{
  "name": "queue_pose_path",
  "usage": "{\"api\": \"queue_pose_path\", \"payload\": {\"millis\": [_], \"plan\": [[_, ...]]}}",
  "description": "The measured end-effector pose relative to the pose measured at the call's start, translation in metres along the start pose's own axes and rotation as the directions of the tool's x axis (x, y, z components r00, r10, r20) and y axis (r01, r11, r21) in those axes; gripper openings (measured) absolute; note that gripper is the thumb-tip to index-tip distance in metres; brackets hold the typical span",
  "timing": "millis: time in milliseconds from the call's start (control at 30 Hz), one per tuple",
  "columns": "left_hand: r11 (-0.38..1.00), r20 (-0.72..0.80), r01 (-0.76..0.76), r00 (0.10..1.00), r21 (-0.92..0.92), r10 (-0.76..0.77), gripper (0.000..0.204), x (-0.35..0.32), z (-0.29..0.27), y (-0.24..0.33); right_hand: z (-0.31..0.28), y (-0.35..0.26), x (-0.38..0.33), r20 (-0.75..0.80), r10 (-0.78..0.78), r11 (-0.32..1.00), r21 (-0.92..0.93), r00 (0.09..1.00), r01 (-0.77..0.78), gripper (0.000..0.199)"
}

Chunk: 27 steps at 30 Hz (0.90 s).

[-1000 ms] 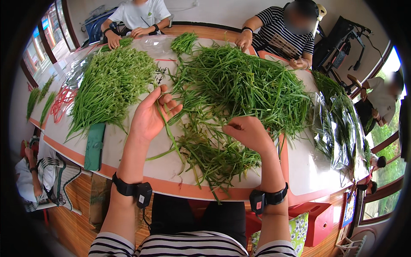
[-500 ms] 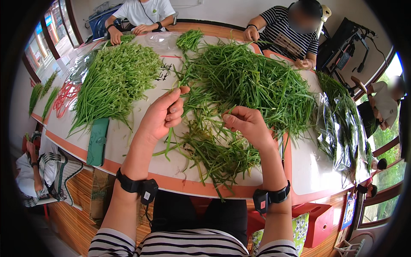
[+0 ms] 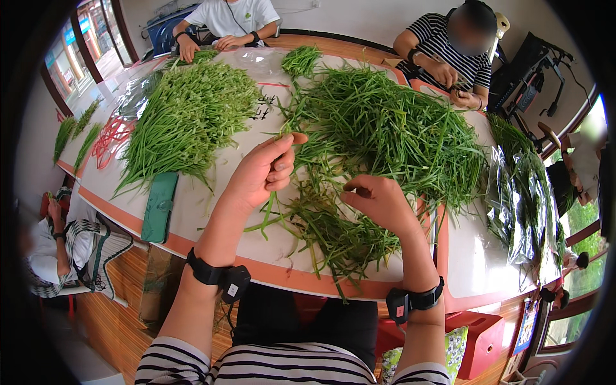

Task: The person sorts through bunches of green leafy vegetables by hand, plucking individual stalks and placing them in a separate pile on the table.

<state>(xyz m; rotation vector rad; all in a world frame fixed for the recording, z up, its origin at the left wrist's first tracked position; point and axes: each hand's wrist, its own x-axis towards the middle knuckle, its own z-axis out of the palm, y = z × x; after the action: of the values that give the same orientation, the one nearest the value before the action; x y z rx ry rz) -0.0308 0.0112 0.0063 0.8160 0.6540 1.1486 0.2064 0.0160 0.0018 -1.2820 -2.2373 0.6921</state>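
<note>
My left hand is raised over the middle of the table, its fingers curled closed around green chive stalks. Their lower ends hang out beneath the fist, and most of their length is hidden by the hand. To the right, my right hand hovers above a loose heap of chive trimmings, its thumb and fingers bent together. Anything between those fingertips is too small to tell. Beyond my hands spreads a large tangled pile of green chives. A neater pile of chives with pale buds lies at the left.
A green phone case lies near the table's left front edge, below red ties. Clear plastic bags of chives sit at the right. Two co-workers sit across the table, one handling stalks. A red stool stands below.
The whole view has shifted slightly. My right hand has lowered a little and its fingers have turned down; my left keeps its grip. The striped-shirted co-worker's hands have come together.
</note>
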Motion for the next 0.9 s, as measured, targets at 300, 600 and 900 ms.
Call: {"api": "queue_pose_path", "payload": {"millis": [300, 600, 900], "plan": [[1.0, 0.01, -0.008, 1.0, 0.002, 0.008, 0.027, 0.0, -0.002, 0.005, 0.045, -0.011, -0.01, 0.056, -0.302, 0.916, -0.258, 0.952, 0.306, 0.023], [1.0, -0.042, -0.015, 0.999, 0.005, 0.015, 0.027, 0.005, -0.012, 0.002, -0.024, 0.002, -0.041, -0.128, 0.12, 0.916, 0.397, 0.984, -0.06, 0.019], [1.0, -0.032, -0.001, 0.999, 0.008, 0.001, 0.024, 0.007, -0.009, 0.0, 0.017, 0.023, -0.145, -0.62, 0.31, 0.943, 0.297, 0.721, -0.15, 0.016]]}}
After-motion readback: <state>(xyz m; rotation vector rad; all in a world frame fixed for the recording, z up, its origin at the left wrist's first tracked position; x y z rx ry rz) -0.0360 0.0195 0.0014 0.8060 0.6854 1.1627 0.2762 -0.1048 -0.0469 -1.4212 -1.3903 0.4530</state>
